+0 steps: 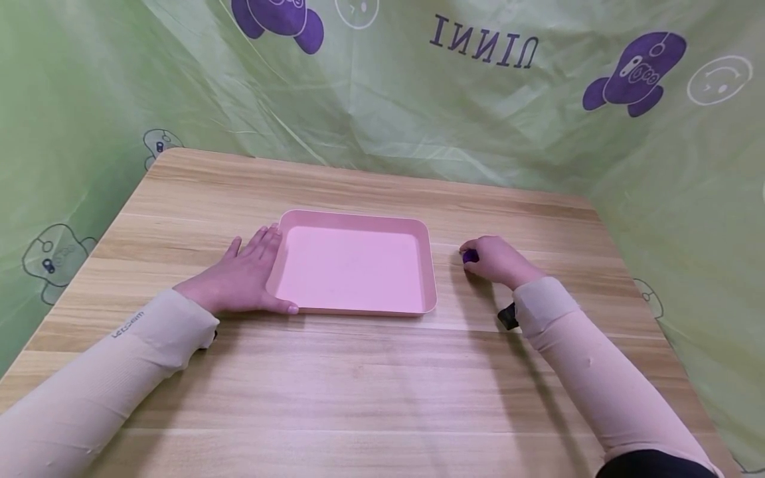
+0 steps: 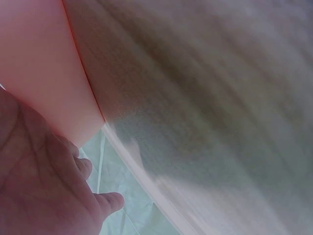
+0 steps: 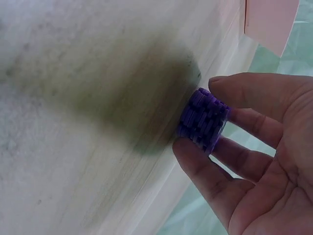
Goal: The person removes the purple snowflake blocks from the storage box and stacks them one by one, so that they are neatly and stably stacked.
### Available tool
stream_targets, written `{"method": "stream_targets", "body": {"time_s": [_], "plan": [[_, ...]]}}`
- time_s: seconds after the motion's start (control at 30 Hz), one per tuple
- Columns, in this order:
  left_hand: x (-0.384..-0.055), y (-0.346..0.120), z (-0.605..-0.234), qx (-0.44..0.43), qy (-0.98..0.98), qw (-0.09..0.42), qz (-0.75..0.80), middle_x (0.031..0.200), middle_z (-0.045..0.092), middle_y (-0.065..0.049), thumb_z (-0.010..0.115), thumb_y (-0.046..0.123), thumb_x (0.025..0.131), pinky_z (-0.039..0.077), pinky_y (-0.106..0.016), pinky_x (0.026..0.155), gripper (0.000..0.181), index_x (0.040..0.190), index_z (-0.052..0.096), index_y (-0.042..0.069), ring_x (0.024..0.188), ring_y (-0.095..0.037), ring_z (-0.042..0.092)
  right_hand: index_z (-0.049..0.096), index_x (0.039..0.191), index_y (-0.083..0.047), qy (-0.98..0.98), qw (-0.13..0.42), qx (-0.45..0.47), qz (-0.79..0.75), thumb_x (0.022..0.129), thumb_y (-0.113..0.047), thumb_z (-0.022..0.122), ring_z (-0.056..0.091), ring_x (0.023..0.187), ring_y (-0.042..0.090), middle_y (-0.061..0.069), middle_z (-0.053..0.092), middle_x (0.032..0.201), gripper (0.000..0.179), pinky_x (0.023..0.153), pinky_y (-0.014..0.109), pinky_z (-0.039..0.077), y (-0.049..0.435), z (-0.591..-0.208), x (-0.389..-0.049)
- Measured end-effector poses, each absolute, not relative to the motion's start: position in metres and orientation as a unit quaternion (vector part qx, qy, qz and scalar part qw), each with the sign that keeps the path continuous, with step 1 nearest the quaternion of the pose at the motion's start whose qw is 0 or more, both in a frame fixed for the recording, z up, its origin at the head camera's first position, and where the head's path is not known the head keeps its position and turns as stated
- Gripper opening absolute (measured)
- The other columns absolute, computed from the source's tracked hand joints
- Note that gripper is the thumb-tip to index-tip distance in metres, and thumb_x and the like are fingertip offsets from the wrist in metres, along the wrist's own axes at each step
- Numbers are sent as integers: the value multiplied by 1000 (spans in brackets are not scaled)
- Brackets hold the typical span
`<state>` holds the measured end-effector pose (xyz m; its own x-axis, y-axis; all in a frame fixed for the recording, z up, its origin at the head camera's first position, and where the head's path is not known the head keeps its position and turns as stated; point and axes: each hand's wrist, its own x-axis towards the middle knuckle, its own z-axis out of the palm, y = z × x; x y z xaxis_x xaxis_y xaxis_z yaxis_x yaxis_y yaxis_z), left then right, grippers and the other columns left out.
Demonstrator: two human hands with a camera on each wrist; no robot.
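A shallow pink tray [image 1: 356,265] lies on the wooden table. My left hand [image 1: 242,275] spreads flat along the tray's left side, its fingers straight and the thumb at the near left corner. In the left wrist view, the palm [image 2: 39,171] faces the pink tray wall [image 2: 44,63]. To the right of the tray, my right hand [image 1: 499,260] pinches a small purple cylinder [image 3: 203,120] with a blocky, tread-like surface, much like a toy wheel. Thumb and fingers hold it from opposite sides. Most of it is hidden by the hand in the head view.
The wooden table [image 1: 358,392] has a rounded far left corner. Green printed sheeting [image 1: 382,99] hangs behind it and on both sides. A dark piece [image 1: 508,317] sits under the right wrist, at the cuff.
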<state>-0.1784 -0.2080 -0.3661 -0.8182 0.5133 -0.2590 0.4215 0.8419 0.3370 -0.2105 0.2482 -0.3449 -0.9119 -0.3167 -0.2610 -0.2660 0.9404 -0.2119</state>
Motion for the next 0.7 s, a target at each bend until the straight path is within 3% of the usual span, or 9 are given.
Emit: {"method": "stream_targets", "body": {"time_s": [0.7], "plan": [[-179,-209,-366,245,943,178,134,168,-4,-31,71,81,74,2,-73,118,146,159,-1,-13,155,-46,-4,71,110,6,972,155,-157,-85,91,-2,66,61,95,34,18,69,101,22,94,50,51,245,-345,-213]]}}
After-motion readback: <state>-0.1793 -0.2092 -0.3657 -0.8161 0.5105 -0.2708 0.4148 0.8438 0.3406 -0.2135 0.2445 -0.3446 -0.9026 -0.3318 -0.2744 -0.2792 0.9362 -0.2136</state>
